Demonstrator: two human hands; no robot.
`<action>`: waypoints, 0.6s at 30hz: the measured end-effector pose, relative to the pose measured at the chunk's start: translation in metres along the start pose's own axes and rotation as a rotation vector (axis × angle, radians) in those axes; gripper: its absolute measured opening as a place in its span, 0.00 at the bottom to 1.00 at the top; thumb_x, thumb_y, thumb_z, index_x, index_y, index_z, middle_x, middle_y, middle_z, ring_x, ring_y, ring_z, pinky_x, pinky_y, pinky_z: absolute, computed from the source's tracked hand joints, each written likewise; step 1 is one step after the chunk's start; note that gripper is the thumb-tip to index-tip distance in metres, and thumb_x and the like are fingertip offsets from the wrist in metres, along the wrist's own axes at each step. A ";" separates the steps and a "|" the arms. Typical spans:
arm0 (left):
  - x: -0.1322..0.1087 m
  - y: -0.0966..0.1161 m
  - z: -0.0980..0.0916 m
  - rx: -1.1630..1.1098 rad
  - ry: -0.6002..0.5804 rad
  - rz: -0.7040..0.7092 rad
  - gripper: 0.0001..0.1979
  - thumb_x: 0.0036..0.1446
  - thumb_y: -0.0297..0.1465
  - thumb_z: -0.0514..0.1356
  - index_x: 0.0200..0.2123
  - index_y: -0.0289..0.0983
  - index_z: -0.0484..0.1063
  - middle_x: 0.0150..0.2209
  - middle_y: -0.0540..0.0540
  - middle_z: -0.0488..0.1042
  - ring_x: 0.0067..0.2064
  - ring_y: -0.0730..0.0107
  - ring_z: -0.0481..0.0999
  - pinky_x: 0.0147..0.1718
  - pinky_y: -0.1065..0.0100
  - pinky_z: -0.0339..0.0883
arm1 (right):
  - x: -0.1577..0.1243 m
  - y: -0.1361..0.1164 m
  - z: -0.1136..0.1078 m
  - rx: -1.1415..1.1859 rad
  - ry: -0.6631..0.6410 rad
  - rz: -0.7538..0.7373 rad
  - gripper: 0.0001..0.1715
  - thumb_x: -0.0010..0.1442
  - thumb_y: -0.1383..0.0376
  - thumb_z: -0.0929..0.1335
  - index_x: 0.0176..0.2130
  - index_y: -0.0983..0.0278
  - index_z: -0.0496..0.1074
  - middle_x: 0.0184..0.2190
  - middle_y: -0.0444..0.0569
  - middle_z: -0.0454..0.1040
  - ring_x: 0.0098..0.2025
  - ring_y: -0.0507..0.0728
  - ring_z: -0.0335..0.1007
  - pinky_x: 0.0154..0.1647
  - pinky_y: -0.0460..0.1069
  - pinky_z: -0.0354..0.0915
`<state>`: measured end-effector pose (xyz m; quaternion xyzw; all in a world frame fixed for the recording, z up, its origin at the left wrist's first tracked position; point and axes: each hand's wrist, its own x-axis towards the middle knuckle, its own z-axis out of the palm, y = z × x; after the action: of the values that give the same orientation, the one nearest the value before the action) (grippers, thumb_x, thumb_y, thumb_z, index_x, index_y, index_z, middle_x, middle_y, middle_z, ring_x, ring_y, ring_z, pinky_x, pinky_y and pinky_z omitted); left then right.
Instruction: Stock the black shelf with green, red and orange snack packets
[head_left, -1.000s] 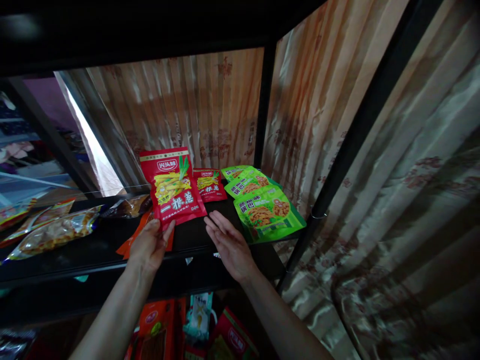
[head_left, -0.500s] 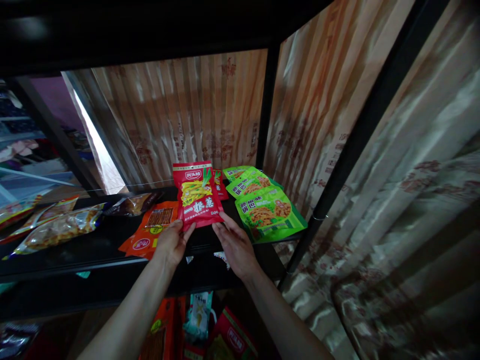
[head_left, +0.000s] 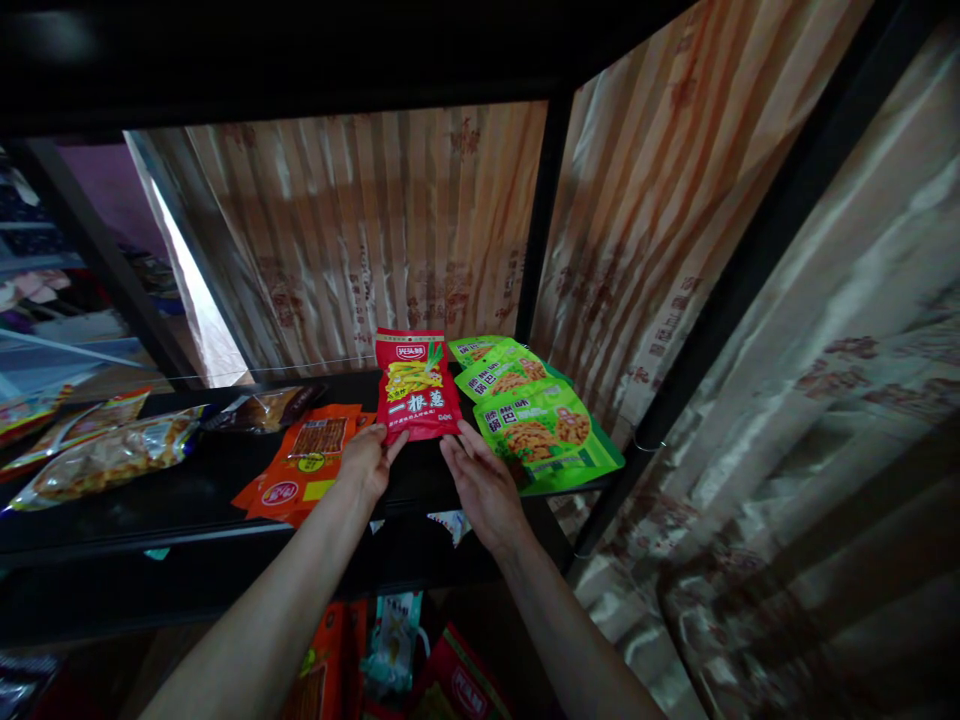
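A red snack bag [head_left: 417, 385] with yellow sticks and a green onion printed on it leans back over the black shelf [head_left: 202, 495]. At its lower left corner, my left hand [head_left: 366, 462] is closed, the thumb on the front and other fingers at the bottom edge. My right hand [head_left: 484, 485] pinches the lower right corner, fingers bunched together. Close beside my right hand lie several overlapping green snack bags [head_left: 536, 425]. Left of the red bag are orange snack bags [head_left: 304, 465], partly behind my left hand.
Clear-wrapped snacks [head_left: 112, 458] and a brown packet [head_left: 262, 408] lie farther left on the shelf. A black post [head_left: 622, 460] stands at the right, with a curtain [head_left: 337, 240] behind. Below are more packets, including a teal one [head_left: 394, 640] and a red one [head_left: 461, 685].
Both hands have moved the red bag slightly right and back, lower toward the shelf. It now covers the other red bag that showed behind it. The view has shifted a little.
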<state>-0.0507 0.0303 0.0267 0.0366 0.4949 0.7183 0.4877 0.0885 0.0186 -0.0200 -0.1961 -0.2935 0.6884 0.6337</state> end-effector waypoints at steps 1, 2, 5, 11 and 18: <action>0.001 0.001 0.001 0.001 0.001 0.009 0.12 0.57 0.15 0.51 0.25 0.33 0.63 0.28 0.50 0.68 0.29 0.80 0.72 0.37 0.64 0.77 | -0.001 -0.001 0.000 0.002 -0.005 -0.003 0.23 0.40 0.65 0.77 0.40 0.58 0.77 0.55 0.47 0.70 0.60 0.62 0.62 0.65 0.60 0.53; 0.002 0.002 0.002 0.005 0.002 0.015 0.12 0.56 0.14 0.51 0.25 0.33 0.62 0.27 0.50 0.67 0.28 0.81 0.71 0.37 0.63 0.77 | -0.001 -0.002 0.000 0.001 -0.007 -0.008 0.23 0.40 0.65 0.77 0.40 0.59 0.77 0.56 0.48 0.69 0.60 0.62 0.62 0.65 0.60 0.53; 0.007 0.004 0.007 0.007 -0.001 0.013 0.12 0.56 0.14 0.52 0.24 0.33 0.61 0.27 0.51 0.66 0.27 0.81 0.70 0.35 0.64 0.78 | 0.002 -0.005 0.001 -0.021 0.000 -0.028 0.22 0.41 0.65 0.76 0.40 0.60 0.77 0.54 0.49 0.70 0.60 0.62 0.62 0.65 0.61 0.54; 0.018 0.008 0.026 0.001 0.002 -0.020 0.11 0.56 0.15 0.52 0.26 0.33 0.63 0.31 0.47 0.69 0.33 0.75 0.74 0.32 0.65 0.77 | 0.039 -0.013 0.007 -0.129 0.028 0.002 0.21 0.41 0.70 0.73 0.39 0.61 0.74 0.37 0.45 0.76 0.51 0.57 0.70 0.62 0.58 0.59; 0.044 0.003 0.040 0.033 0.046 0.016 0.10 0.53 0.15 0.54 0.29 0.34 0.65 0.36 0.44 0.72 0.41 0.66 0.77 0.34 0.66 0.77 | 0.077 -0.018 0.019 -0.262 0.165 0.109 0.22 0.45 0.81 0.64 0.39 0.64 0.72 0.27 0.41 0.75 0.36 0.49 0.74 0.57 0.50 0.65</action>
<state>-0.0543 0.0900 0.0301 0.0324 0.5175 0.7145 0.4697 0.0801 0.0922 0.0137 -0.3487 -0.3167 0.6592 0.5862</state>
